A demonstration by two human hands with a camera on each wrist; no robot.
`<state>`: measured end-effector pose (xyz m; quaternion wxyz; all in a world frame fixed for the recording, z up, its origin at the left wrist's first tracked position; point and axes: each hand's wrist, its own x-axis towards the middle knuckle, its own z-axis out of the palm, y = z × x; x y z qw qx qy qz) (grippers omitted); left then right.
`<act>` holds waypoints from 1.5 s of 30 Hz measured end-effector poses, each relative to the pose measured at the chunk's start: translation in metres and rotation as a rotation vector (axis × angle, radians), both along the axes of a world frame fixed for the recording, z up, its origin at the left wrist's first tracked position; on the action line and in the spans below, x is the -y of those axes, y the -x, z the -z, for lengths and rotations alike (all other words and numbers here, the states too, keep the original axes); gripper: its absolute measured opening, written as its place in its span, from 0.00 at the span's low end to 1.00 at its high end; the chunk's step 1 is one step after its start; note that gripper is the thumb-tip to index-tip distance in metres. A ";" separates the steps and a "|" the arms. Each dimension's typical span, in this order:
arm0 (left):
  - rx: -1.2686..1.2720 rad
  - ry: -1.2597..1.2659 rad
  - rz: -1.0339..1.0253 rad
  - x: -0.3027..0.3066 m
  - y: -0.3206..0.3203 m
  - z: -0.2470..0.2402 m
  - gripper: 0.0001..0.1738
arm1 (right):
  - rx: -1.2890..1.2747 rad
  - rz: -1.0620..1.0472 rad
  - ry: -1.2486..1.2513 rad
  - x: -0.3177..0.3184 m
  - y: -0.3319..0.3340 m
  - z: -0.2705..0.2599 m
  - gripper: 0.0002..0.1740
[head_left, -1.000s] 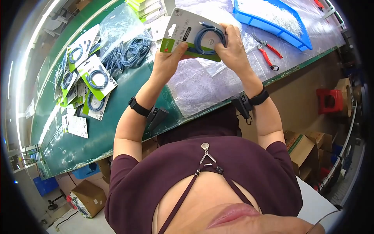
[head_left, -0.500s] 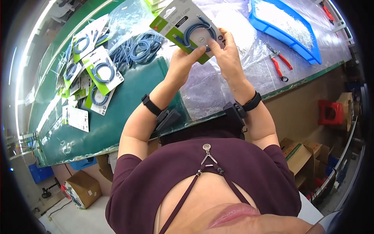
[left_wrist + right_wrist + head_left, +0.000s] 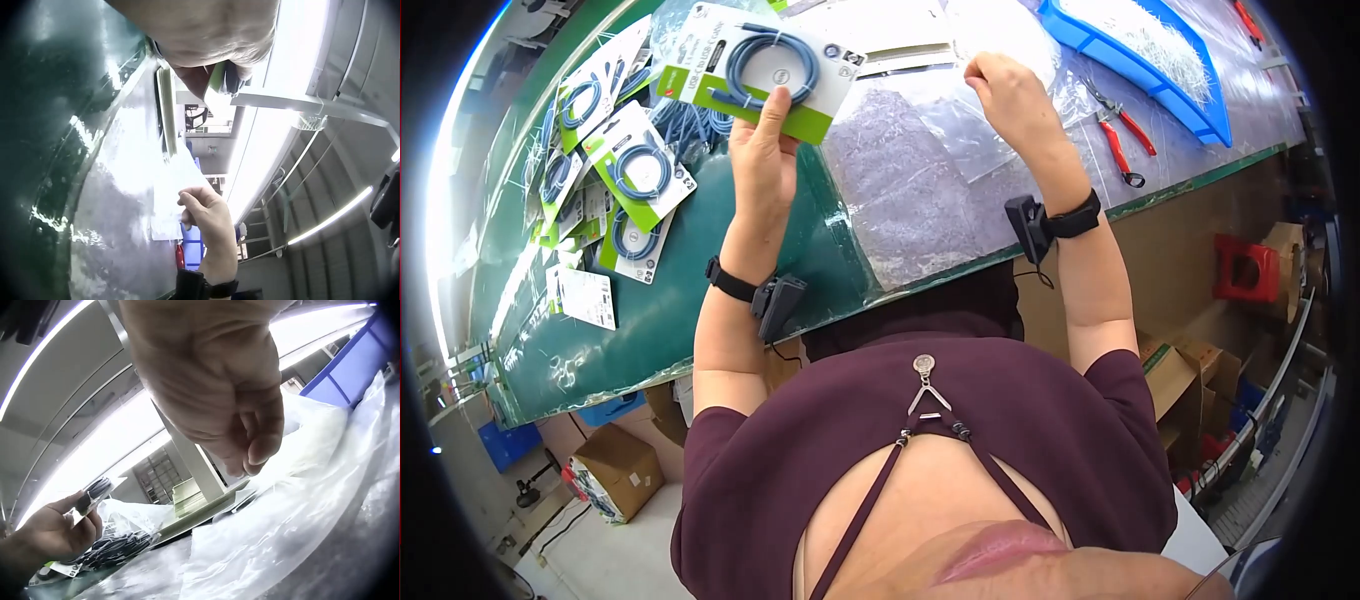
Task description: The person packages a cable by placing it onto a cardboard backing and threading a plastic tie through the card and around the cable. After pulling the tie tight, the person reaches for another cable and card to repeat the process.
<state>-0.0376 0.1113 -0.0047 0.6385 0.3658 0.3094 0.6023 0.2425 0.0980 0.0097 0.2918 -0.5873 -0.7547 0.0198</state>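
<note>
My left hand (image 3: 762,165) holds a white-and-green retail card (image 3: 828,85), with its thumb on the front and the fingers behind. A coiled blue USB cable (image 3: 734,68) is fastened to the card's face. In the right wrist view the left hand (image 3: 59,531) shows the card nearly edge-on. Apart from it, my right hand (image 3: 1018,105) hovers over clear plastic sheeting (image 3: 945,130). Its fingers are loosely bent with the thumb close to them, and nothing shows between them in the right wrist view. Left of the held card lie several carded cables (image 3: 622,172), overlapping in a pile.
Loose blue cables (image 3: 683,125) lie partly hidden behind the left hand. Red-handled cutters (image 3: 1110,140) rest on the right of the green table (image 3: 700,290). Beyond them stands a blue tray (image 3: 1160,110) of thin white strips. A red stool (image 3: 1248,268) is on the floor.
Both hands had hold of the card. The right hand has let go and drawn off to the right, while the left hand has carried the card leftward.
</note>
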 end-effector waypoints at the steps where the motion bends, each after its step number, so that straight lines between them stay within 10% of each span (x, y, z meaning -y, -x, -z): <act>1: 0.005 0.018 -0.009 0.002 0.000 0.001 0.14 | 0.003 0.008 0.005 0.004 -0.004 0.003 0.06; 13: -0.024 0.087 0.187 0.022 -0.025 0.011 0.16 | 0.134 0.125 0.222 0.056 -0.002 -0.025 0.06; 16: 0.018 0.127 0.252 0.029 -0.025 0.004 0.16 | -0.582 -0.021 0.382 0.075 0.006 -0.044 0.07; 20: 0.330 0.221 0.379 0.042 -0.047 -0.015 0.16 | -0.741 -0.435 0.248 0.088 0.013 -0.047 0.06; 28: 0.789 0.391 0.723 0.054 -0.064 -0.022 0.20 | -1.325 -0.223 0.197 0.092 0.048 -0.044 0.05; 35: 1.379 0.741 0.797 0.063 -0.075 -0.030 0.11 | -1.031 -0.270 0.098 0.097 0.048 -0.048 0.08; 45: 1.488 0.739 0.764 0.065 -0.076 -0.034 0.04 | -0.777 -0.247 -0.140 0.093 0.054 -0.056 0.11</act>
